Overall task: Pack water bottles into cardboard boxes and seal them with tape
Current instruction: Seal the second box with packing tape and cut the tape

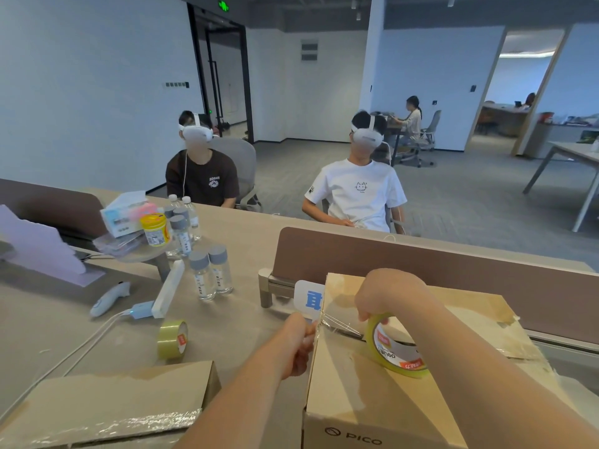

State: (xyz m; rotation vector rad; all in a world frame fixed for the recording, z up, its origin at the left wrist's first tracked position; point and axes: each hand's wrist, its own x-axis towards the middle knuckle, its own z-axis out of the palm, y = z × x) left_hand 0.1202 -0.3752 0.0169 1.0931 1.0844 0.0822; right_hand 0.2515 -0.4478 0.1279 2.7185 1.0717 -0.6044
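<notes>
While the left hand [299, 345] pinches the tape end at the box [372, 393] edge, the right hand [385, 296] grips the roll [393, 351]; sealing underway; two bottles [210, 273] stand unpacked.

Two bare forearms extend from the lower frame edge. No sleeve, watch or glove covers either limb. The left hand [296, 346] and the right hand [385, 294] carry no rings or markings.
</notes>
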